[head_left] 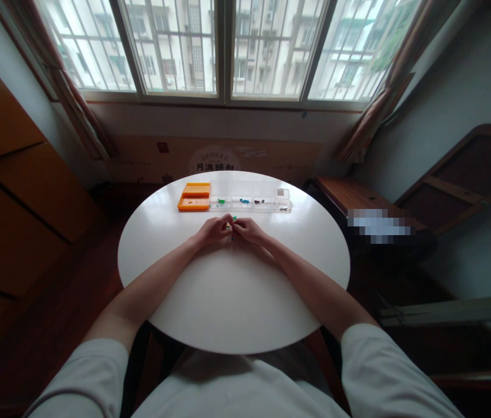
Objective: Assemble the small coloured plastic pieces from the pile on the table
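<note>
Over the middle of the white table, my left hand (216,230) and my right hand (247,230) meet with their fingertips close together. Both hands are closed in a pinch. Small green pieces (235,219) show between and just beyond the fingertips; their exact kind is too small to make out. A tiny blue bit shows just below the fingers. Beyond my hands lies a clear plastic compartment box (266,204) with its lid up, holding small green pieces (221,201), blue pieces (244,201) and dark pieces (259,201). An orange case (193,208) stands at its left end, with tiny bits inside.
The round white table (232,313) is directly before me, its far edge toward a barred window (223,52). Right of it stands a brown wooden bench (350,194) with a blurred patch over something on it. Orange-brown cabinets (18,191) line the left side.
</note>
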`<state>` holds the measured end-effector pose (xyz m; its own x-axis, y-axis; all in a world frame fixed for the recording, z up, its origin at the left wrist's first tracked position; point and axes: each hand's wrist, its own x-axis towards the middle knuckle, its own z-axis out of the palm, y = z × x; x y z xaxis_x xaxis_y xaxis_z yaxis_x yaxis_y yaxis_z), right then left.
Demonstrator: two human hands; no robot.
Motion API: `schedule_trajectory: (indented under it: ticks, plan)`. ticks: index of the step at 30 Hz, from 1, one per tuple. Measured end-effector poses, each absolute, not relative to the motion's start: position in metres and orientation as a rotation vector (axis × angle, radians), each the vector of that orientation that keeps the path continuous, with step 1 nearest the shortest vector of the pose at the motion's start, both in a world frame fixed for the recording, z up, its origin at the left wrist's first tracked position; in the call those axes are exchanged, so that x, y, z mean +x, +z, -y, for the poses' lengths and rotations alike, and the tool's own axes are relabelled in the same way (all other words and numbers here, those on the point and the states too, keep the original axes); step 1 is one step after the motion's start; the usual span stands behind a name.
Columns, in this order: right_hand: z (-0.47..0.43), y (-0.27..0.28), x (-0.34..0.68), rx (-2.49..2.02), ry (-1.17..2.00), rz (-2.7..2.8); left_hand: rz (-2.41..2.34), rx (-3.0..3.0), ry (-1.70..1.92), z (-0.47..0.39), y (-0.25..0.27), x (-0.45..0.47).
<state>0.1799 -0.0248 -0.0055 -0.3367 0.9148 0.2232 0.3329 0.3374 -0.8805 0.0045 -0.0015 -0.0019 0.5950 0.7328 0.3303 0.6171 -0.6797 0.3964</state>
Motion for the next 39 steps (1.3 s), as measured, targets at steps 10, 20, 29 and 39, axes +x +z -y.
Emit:
schedule_trajectory:
  ticks: [10, 20, 29, 39]
  plan:
    - [0.0243, -0.0048, 0.1795, -1.118, 0.959, 1.863, -1.115, 2.582, 0.66, 0.0012, -0.0013, 0.0039]
    - [0.0251, -0.0043, 0.1794, -1.129, 0.93, 1.87, -1.116, 2.569, 0.662, 0.0013, -0.0016, 0.004]
    - [0.0222, -0.0076, 0.1804, -1.132, 0.922, 1.865, -1.131, 2.568, 0.657, 0.0022, -0.0003, 0.0046]
    - [0.0242, -0.0048, 0.1799, -1.132, 0.944, 1.861, -1.13, 2.57, 0.645, 0.0026, 0.0009, 0.0044]
